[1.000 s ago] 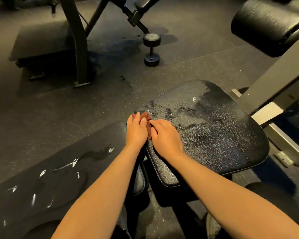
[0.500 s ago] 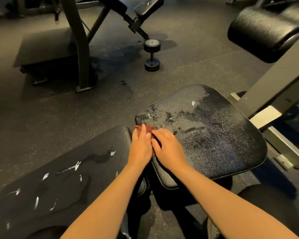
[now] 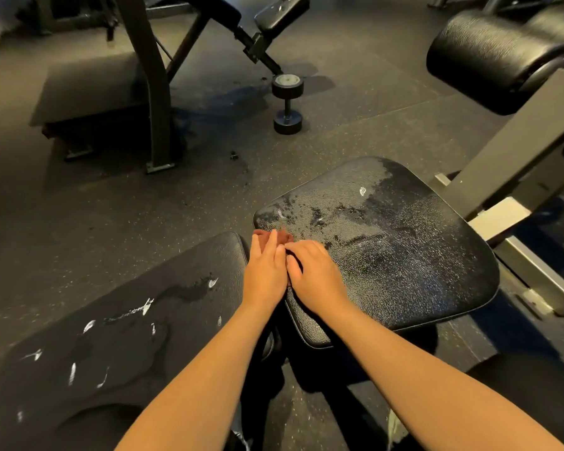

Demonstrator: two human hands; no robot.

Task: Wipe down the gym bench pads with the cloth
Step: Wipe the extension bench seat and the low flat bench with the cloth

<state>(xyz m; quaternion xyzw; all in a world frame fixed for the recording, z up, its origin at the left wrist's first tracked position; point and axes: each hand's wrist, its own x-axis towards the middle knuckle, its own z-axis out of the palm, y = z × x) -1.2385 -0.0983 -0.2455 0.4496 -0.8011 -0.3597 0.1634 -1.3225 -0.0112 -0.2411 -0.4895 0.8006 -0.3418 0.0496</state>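
Lingering at the seat pad [image 3: 404, 255] corner, the left hand [image 3: 263, 276] presses flat on the cloth [image 3: 269, 236]; the right hand [image 3: 318, 279] shows no clear grip; wiping barely advances.

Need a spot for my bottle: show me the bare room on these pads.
Seat pad is bare, though wet, from the right hand to its far edge. Back pad is bare left of the left hand. Crowded where both hands meet on the cloth.

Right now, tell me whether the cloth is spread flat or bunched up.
Bunched: the cloth is a small reddish wad under left hand and right hand.
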